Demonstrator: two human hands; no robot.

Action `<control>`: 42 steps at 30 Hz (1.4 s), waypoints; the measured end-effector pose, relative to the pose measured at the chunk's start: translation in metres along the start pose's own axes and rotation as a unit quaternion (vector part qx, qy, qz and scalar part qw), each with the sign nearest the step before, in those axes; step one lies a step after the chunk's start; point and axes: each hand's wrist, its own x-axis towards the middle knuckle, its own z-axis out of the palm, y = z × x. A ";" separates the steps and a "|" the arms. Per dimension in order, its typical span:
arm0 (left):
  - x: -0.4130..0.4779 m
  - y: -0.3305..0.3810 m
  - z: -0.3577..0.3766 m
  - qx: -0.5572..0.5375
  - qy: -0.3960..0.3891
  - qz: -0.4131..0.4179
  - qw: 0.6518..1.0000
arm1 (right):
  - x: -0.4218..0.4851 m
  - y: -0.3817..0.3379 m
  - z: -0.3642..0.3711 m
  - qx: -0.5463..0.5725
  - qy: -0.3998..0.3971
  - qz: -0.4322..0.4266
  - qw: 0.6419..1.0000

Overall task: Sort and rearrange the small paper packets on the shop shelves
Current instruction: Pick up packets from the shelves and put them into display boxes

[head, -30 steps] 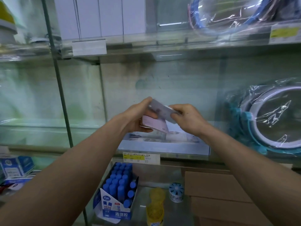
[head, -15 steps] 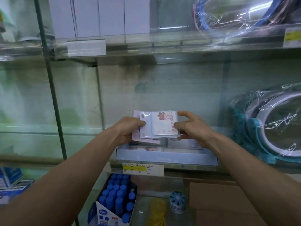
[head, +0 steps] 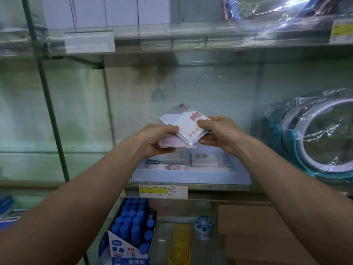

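Observation:
My left hand (head: 155, 139) grips a small stack of pink paper packets (head: 172, 143) from the left, above the middle glass shelf. My right hand (head: 217, 133) pinches the top packet (head: 188, 127), a white one in clear wrap with a cartoon bear and pink flowers, tilted and fanned off the stack. Directly below my hands a pale blue display tray (head: 191, 177) sits on the shelf with more packets (head: 204, 160) lying flat inside.
A yellow price label (head: 163, 191) hangs on the shelf edge below the tray. Plastic-wrapped round teal items (head: 315, 138) stand to the right. On the lower shelf are a box of blue glue sticks (head: 131, 230), yellow and blue round items (head: 203, 227), and cardboard boxes (head: 254, 232).
The packets were held upright facing me half a second ago; now the top bear packet is tilted and slid off the stack to the right. My view has shifted slightly.

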 end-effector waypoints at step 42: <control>0.016 -0.017 -0.034 -0.122 0.102 0.049 0.986 | 0.031 0.039 0.059 -0.644 -0.157 -0.097 0.743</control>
